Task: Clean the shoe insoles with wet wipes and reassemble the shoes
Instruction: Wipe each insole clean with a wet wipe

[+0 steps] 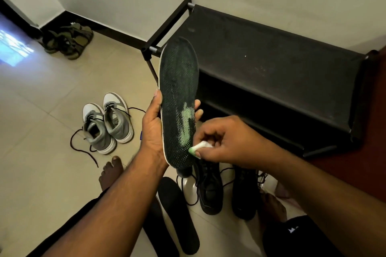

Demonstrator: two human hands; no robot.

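My left hand (153, 125) grips a dark green insole (178, 89) upright by its lower half, thumb on the left edge and fingertips showing on the right edge. A pale green worn patch shows near its heel. My right hand (225, 142) pinches a balled white wet wipe (199, 146) against the insole's heel area. Two black insoles (177, 217) lie on the floor below my arms. A pair of black shoes (211, 188) stands just right of them, laces loose.
A pair of grey and white sneakers (107, 123) with untied black laces sits on the tiled floor at left. A black shoe rack (282, 64) stands against the wall at right. Olive sandals (69, 39) lie in the far corner. My bare feet (110, 173) flank the shoes.
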